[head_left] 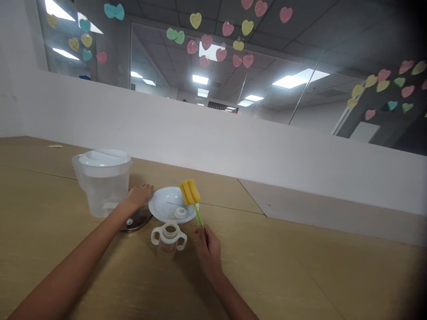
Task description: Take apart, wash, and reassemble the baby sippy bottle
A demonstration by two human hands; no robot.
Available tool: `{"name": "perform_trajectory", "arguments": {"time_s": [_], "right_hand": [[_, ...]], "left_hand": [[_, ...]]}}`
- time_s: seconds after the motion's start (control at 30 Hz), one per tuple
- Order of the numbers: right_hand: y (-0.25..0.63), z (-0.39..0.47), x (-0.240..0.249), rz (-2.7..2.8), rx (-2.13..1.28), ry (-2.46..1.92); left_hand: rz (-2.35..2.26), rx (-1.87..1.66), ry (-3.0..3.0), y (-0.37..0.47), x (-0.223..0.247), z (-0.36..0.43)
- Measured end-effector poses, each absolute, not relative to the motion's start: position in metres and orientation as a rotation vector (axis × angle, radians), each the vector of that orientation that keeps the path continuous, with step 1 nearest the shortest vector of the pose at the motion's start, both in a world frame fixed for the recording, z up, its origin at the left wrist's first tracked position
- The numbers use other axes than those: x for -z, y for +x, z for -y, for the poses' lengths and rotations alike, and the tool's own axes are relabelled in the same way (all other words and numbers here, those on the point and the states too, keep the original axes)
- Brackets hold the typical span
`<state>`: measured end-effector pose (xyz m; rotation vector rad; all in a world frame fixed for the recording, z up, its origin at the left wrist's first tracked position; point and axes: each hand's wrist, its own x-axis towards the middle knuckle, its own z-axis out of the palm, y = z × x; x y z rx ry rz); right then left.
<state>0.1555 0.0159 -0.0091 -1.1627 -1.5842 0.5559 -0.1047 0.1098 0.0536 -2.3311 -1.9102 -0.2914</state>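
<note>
With the nearer right hand (210, 254) pinching the sponge brush (191, 195), tilted up and slightly leftward, just right of the upright, open-mouthed bottle (167, 244); with the left hand (139, 198) loosely spread beyond the bottle, leftward.

Near the far left corner of the wood-toned table (300, 275), we saw a small pale slip (55, 146) lying flat. Along the far edge we saw a white wall (187, 133), and above it window glass (267, 71) dotted with pink, yellow, green and blue notes (220, 55), many heart-shaped. In the glass we made out bright ceiling lights (290, 82).
</note>
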Motion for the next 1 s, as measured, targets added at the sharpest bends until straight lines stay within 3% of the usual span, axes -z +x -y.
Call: {"name": "perform_trajectory", "arguments": {"time_s": [0.17,0.33,1.0], "right_hand": [[0.155,-0.018,0.012,1.561,-0.607,-1.158],[0.156,-0.017,0.011,1.576,-0.602,-1.14],[0.156,-0.017,0.009,1.584,-0.62,-1.197]], "left_hand": [[1.735,0.413,-2.508,-0.069,-0.066,-0.098],[1.669,0.325,-2.718,-0.042,-0.045,-0.097],[1.664,0.472,-2.728,-0.053,-0.048,-0.096]]}}
